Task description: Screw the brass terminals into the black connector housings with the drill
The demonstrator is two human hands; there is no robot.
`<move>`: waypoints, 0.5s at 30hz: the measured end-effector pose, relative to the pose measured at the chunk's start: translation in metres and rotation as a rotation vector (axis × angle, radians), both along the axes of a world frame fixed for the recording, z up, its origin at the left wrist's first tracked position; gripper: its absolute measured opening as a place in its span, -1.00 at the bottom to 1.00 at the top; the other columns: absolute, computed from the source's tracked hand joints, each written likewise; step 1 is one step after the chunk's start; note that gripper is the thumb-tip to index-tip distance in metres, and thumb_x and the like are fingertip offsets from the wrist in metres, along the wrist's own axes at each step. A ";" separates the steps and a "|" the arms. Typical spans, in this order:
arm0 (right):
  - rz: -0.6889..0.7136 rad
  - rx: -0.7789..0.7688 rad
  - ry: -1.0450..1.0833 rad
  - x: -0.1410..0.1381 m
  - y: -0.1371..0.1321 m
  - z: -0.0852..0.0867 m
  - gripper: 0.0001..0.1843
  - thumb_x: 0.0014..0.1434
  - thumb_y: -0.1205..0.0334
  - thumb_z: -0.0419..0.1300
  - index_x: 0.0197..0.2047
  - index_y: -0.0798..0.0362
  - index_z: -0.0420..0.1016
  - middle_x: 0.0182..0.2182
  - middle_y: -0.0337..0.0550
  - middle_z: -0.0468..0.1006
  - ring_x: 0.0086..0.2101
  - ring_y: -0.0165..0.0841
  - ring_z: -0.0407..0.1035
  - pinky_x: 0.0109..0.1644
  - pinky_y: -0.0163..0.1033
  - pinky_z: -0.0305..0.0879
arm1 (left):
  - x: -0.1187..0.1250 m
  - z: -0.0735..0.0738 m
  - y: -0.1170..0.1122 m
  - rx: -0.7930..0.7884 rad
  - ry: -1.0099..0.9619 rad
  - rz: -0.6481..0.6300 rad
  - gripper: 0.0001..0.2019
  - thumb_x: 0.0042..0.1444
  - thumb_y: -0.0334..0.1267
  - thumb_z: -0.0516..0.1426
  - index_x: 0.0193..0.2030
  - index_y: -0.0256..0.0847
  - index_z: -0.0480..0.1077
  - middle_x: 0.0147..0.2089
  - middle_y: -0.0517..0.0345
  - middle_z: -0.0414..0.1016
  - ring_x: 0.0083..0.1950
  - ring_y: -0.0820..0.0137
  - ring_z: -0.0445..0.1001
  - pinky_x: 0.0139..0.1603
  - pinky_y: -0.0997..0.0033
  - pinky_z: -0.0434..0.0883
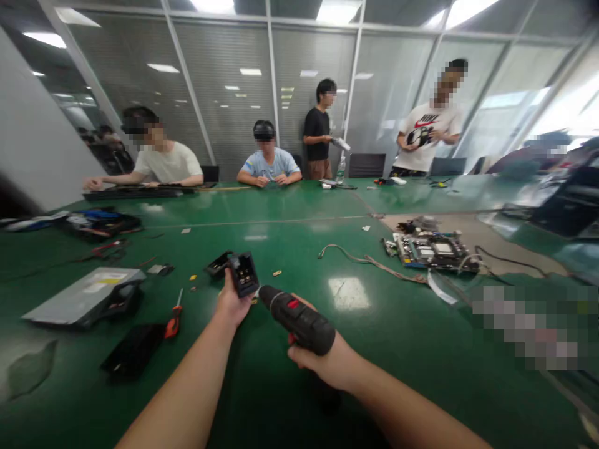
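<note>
My right hand (318,355) is wrapped round the grip of a black cordless drill (299,318) with a red switch on top. Its chuck points left, close to the lower edge of a small black plastic housing (244,274). That housing is in my left hand (234,302), tilted up with its open side and some metal contacts showing. Whether the drill's bit touches it I cannot tell. Just behind lies another black piece (219,265). A small brass-coloured part (277,273) rests on the green table (281,393) beyond the drill.
At left are a metal drive (88,293), an orange-handled screwdriver (174,318) and a black box-like part (135,349). A circuit board (435,249) and a loose cable (369,259) lie at right. Several people sit or stand across the table.
</note>
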State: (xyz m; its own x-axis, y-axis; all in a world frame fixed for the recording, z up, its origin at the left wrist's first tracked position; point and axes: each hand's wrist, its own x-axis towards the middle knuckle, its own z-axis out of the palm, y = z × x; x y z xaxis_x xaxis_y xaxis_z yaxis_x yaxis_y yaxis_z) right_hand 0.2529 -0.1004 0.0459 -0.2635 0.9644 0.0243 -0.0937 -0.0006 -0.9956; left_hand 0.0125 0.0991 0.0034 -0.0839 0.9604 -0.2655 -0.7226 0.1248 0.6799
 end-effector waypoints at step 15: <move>-0.039 -0.003 -0.089 0.005 -0.007 0.014 0.01 0.15 0.17 0.51 0.63 -0.07 0.38 -0.15 -0.20 0.69 -0.34 -0.26 0.55 -0.20 -0.07 0.58 | 0.006 -0.013 0.004 -0.013 -0.039 -0.057 -0.40 0.56 0.36 0.30 0.17 -0.23 0.64 -0.14 0.03 0.78 -0.24 0.32 0.74 -0.21 0.39 0.66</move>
